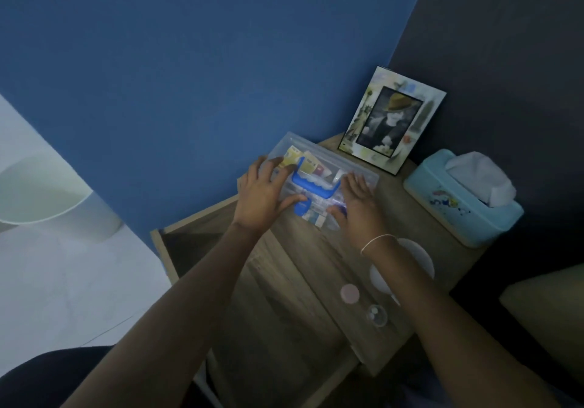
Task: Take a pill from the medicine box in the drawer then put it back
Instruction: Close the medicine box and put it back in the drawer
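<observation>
Medicine box (pixel 322 183), the clear plastic case with a blue handle and blue latch, sits on the wooden counter (pixel 316 249) of the nightstand, up against the blue wall, and both your hands are flat on its lid. Your left hand (pixel 262 192) has its fingers (pixel 271 167) spread wide over the left end, thumb reaching toward the blue latch (pixel 301 208) at the front edge; your right hand (pixel 357 199) lies open on the right end, fingers splayed, gripping nothing. I judge you are either closing or opening the lid, and I cannot tell which. Either way, keep one palm pressing the case down so it does not slide, and work the latch with the thumb only. Mind the cartons inside, yellow ones among them, which could jam the lid if they stand proud. A small clear cup (pixel 376 314) holding what look like pills stands near your right forearm, so keep that elbow high. The open drawer (pixel 177 249) waits below left.
</observation>
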The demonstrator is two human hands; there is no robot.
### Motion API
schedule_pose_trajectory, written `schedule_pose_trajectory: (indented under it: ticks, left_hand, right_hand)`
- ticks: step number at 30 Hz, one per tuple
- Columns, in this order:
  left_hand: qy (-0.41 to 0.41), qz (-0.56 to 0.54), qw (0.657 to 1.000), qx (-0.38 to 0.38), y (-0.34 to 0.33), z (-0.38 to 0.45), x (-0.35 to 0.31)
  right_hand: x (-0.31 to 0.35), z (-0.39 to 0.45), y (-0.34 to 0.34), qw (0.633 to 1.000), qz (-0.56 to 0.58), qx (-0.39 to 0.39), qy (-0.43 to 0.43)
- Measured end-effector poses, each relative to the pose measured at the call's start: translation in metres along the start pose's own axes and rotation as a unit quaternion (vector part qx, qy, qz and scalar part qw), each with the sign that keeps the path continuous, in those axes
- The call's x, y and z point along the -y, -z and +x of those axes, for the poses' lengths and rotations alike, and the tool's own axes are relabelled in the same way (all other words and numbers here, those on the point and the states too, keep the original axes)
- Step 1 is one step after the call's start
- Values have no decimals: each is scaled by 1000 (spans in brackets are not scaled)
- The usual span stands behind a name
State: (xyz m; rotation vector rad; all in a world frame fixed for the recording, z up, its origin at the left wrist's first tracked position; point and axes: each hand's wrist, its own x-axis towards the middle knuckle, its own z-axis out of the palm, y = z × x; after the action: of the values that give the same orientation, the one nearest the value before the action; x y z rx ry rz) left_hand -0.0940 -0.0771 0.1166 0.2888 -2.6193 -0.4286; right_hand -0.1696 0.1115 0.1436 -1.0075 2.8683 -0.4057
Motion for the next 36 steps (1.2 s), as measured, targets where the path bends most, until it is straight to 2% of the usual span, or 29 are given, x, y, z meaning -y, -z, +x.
schedule_pose_trajectory:
  ticks: [6, 13, 24, 32, 36]
  left_hand:
    - [-30, 94, 995, -20, -5, 0, 4]
    - [-31, 69, 997, -30, -12, -2, 10]
    - [-46, 78, 996, -20, -12, -5, 12]
    - [-42, 156, 987, -19, -20, 1, 10]
    - [-33, 138, 990, -6, -16, -1, 10]
  right_hand:
    - [7, -7, -18, 998, -7, -54, -23]
    - [10, -5, -25, 995, -15, -91, -36]
    - [10, -7, -20, 997, -43, -58, -29]
    - [9, -6, -23, 995, -53, -84, -29]
    - [14, -8, -20, 996, -29, -77, -30]
